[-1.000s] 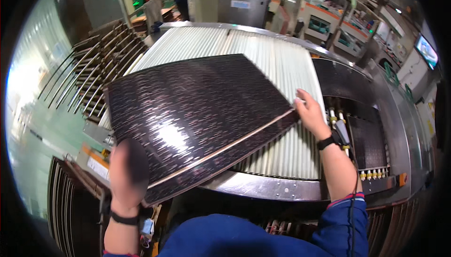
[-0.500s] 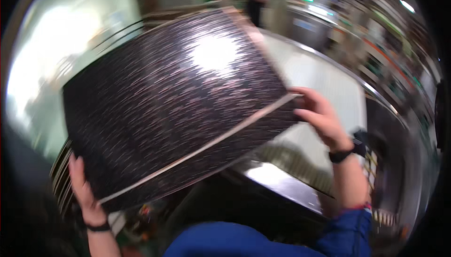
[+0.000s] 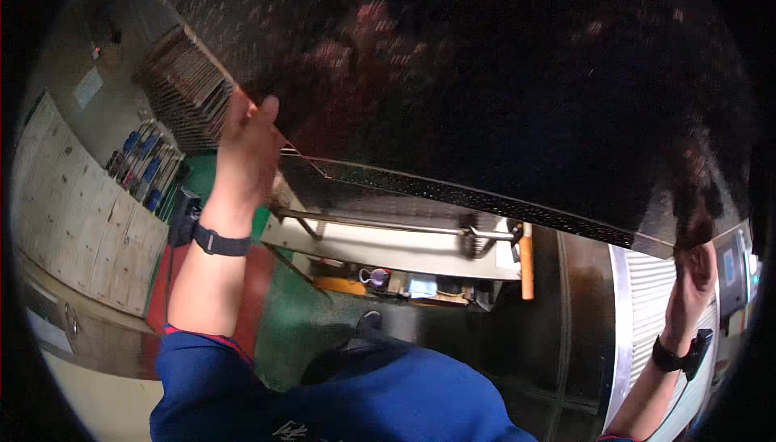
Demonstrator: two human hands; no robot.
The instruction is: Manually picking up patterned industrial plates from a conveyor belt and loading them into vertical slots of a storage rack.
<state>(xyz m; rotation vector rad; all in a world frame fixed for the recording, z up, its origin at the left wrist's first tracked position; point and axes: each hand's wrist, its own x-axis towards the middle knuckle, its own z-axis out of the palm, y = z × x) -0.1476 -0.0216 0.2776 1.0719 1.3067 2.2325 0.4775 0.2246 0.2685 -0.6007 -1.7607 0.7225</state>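
Pale lockers [image 3: 81, 215] at left; green floor [image 3: 283, 341], red strip [image 3: 257, 280]; white-topped bench [image 3: 388, 250].

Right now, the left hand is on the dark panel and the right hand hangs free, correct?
Not quite: the head view shows the right hand on the dark panel too, at its near right corner. The left hand is on it, as stated.

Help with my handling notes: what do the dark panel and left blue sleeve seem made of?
Dark panel: glossy, possibly laminate or glass; its face mirrors the right hand. Left blue sleeve: probably cloth, matte; it creases softly, though the weave is unclear.
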